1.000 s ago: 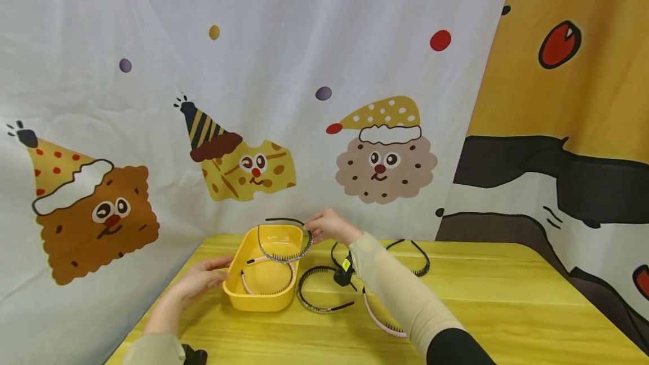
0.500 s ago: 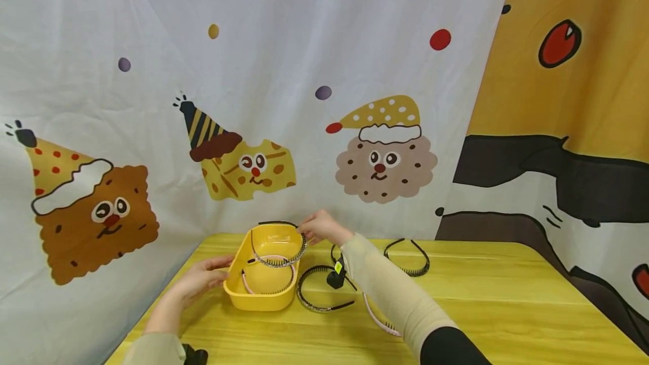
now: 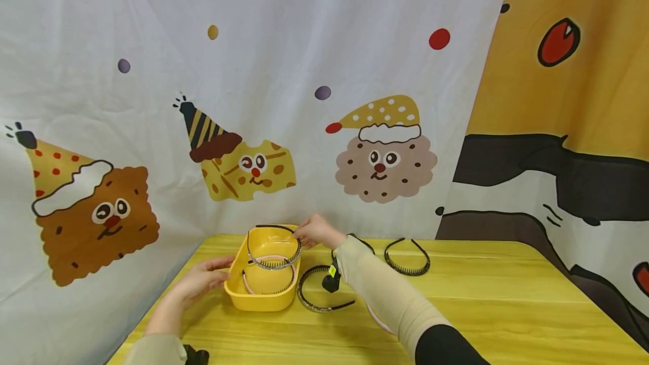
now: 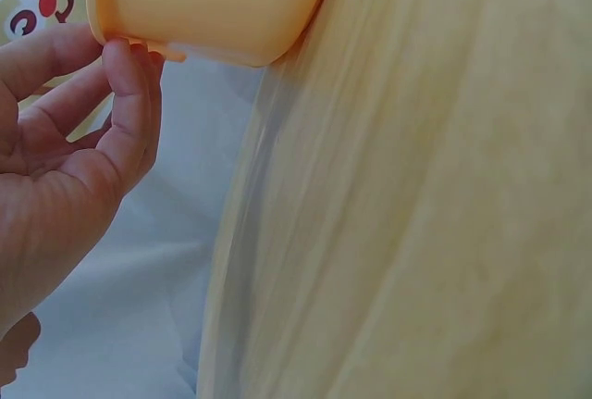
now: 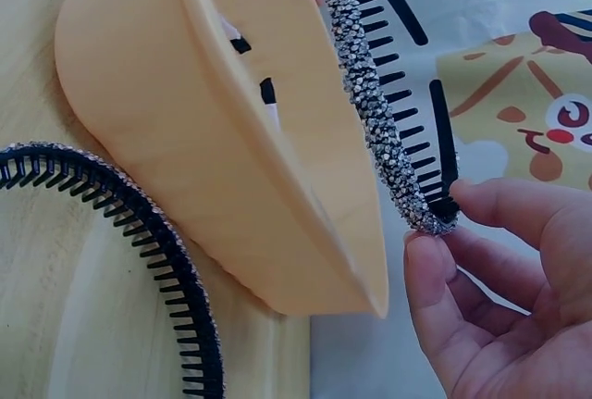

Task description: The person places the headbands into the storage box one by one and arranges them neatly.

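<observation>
My right hand [image 3: 316, 231] pinches one side of a black toothed headband [image 5: 379, 112] covered in silver glitter between thumb and fingers. This headband overlaps the far half of a yellow plastic basket [image 3: 261, 303] in the head view, and its two black tips point away from the glittery bend. At the basket's left side, my left hand [image 3: 200, 280] grips the rim, with thumb and fingertips at the edge in the left wrist view. Inside the basket lie pink headbands [image 3: 293, 276] with black tips.
A glittery black headband [image 3: 310, 304] lies right beside the basket. Farther right is a black headband [image 3: 407, 271]; another dark headband [image 3: 362, 241] and a pink headband [image 3: 377, 320] are partly hidden by my right sleeve. A printed curtain [image 3: 284, 72] hangs behind the yellow table [image 3: 507, 297].
My right hand has moved left and slightly down with the glittery headband, bringing it farther over the basket. My left hand keeps its place at the rim.
</observation>
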A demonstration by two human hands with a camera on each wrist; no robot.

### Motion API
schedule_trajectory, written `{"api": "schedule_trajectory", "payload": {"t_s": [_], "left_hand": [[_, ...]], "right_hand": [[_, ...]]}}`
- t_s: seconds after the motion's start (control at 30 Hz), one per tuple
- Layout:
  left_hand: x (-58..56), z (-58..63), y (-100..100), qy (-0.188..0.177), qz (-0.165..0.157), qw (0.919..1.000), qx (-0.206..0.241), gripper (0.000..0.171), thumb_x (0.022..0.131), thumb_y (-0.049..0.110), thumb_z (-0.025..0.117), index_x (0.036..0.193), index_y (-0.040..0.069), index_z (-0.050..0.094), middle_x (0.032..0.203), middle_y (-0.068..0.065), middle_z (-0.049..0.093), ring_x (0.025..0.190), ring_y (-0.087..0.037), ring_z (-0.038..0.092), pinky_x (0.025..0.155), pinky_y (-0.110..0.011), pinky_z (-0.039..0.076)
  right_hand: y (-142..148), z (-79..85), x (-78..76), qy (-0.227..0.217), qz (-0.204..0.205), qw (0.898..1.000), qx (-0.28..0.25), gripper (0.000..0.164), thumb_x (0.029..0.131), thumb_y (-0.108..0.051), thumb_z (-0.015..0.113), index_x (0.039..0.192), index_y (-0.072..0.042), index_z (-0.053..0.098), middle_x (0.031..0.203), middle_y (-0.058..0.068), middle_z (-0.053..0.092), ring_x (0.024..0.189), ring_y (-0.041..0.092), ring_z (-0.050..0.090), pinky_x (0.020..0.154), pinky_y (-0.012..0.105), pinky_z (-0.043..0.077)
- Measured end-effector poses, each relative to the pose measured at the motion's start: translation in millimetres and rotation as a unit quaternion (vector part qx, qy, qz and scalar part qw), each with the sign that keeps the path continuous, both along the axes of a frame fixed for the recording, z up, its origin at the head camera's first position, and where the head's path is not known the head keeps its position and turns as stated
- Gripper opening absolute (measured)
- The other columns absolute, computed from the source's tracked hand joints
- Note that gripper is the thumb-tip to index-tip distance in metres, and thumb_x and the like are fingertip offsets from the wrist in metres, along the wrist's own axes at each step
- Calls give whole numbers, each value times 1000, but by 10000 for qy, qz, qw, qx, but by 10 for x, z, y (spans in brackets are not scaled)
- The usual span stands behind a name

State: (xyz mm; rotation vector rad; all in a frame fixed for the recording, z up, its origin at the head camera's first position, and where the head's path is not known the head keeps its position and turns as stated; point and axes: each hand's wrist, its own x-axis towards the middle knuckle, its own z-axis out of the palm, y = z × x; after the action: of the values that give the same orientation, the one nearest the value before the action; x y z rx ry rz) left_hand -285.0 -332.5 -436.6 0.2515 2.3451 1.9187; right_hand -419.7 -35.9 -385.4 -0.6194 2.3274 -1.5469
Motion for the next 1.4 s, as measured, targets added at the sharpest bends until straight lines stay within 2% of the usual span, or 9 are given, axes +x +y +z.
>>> {"api": "schedule_trajectory", "payload": {"t_s": [0.17,0.33,0.43,0.6,0.9,1.07,1.23,1.4], "left_hand": [[-13,-18,-7,26,2,10000,-56,56,96,-1,52,143,-18,28,142,-36,36,116,-31,55,91,-37,50],[-28,-34,-16,-15,54,10000,4,55,95,-2,53,143,-17,30,142,-35,37,117,-30,55,89,-32,50],[-32,-35,-23,5,-13,10000,28,55,95,-2,52,143,-18,29,142,-35,36,117,-30,54,89,-31,50],[-22,-20,-20,23,-94,10000,16,56,95,-1,52,143,-19,28,142,-36,36,117,-31,54,88,-31,51],[11,26,10,6,-46,10000,6,57,95,-1,53,142,-19,28,141,-37,36,116,-29,55,87,-28,51],[9,29,14,22,-78,10000,-4,58,95,0,54,143,-19,28,142,-37,35,117,-31,54,86,-27,51],[13,40,22,15,-78,10000,17,57,95,0,54,143,-19,28,142,-37,35,118,-31,54,86,-27,50],[20,39,12,39,-133,9999,18,57,95,0,54,142,-19,28,143,-37,34,122,-35,50,90,-29,50]], "right_hand": [[-44,-10,51,86,-100,9997,195,14,85,-6,72,95,5,74,75,12,67,59,20,61,70,47,57],[-80,-38,75,196,-184,9991,341,12,85,-7,72,92,3,74,74,9,67,57,19,61,66,44,58],[-97,-53,84,229,-221,9989,358,11,85,-6,72,90,4,75,71,10,67,54,17,59,67,46,57],[-115,-69,102,200,-263,9990,317,12,84,-5,72,89,6,74,69,12,66,50,17,58,68,48,57],[-128,-93,98,199,-255,9988,374,12,81,-6,74,85,5,74,65,10,66,51,18,61,63,44,58],[-125,-81,122,185,-252,9986,432,15,82,-5,73,91,7,73,71,14,68,55,20,64,62,42,58],[-104,-59,131,133,-210,9989,408,17,86,-4,69,96,8,72,88,29,68,65,31,66,66,44,58],[-50,-19,138,215,-206,9984,473,17,89,-6,66,98,7,72,93,29,67,75,37,67,71,47,57]]}}
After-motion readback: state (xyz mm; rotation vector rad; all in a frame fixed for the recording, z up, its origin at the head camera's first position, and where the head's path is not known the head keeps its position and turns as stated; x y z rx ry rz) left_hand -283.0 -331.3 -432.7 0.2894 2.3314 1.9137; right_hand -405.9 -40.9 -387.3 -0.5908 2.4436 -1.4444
